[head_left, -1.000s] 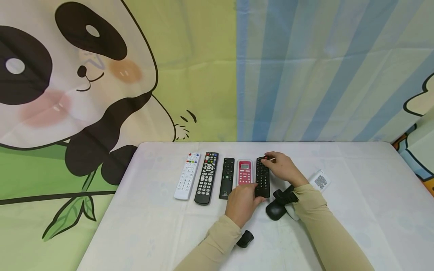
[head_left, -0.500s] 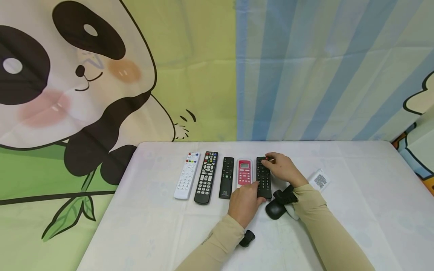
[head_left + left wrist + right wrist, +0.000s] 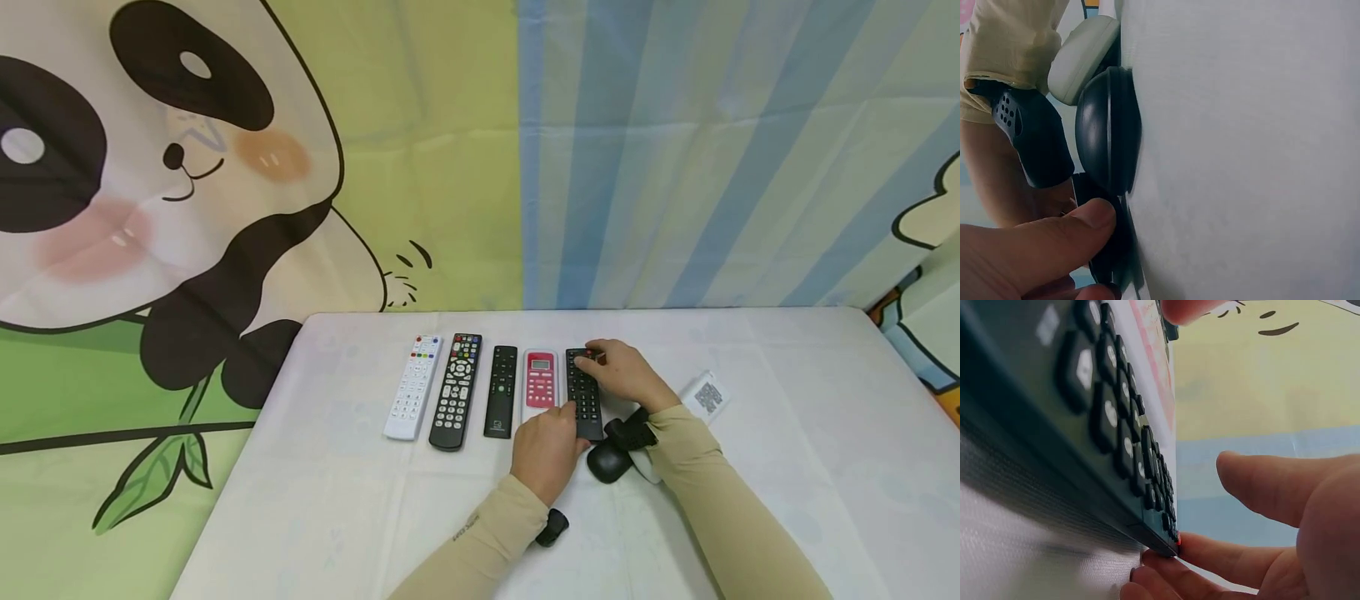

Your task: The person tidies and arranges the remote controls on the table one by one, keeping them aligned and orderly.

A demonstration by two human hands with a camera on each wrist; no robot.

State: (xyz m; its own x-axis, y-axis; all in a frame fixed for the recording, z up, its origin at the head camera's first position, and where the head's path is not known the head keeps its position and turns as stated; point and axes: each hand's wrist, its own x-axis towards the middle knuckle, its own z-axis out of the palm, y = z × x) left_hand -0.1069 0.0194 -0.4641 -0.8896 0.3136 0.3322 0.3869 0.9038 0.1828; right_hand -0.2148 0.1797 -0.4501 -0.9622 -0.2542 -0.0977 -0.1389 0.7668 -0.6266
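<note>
A black remote control point(image 3: 584, 396) lies at the right end of a row on the table. The left hand point(image 3: 546, 454) holds its near left corner, with the thumb on the near end and fingers along the left edge. Seen from the left wrist, that thumb point(image 3: 1094, 215) presses the end of the black remote. At the far end, the right hand point(image 3: 626, 372) touches the edge with its fingertips. Its thumb is raised off the buttons in the right wrist view, where the remote point(image 3: 1124, 456) stands close up. A pink-and-white remote point(image 3: 540, 379) lies just left, partly behind the left hand.
Further left lie a slim black remote point(image 3: 501, 392), a larger black one point(image 3: 456, 392) and a white one point(image 3: 412, 387). A black rounded mouse-like object point(image 3: 608, 462) and a whitish one point(image 3: 1082, 59) sit near the right wrist. A white item with a square code point(image 3: 707, 397) lies beyond.
The left hand has moved slightly right, and the near end of the black remote has swung a little right with it. The right hand stays at the far end.
</note>
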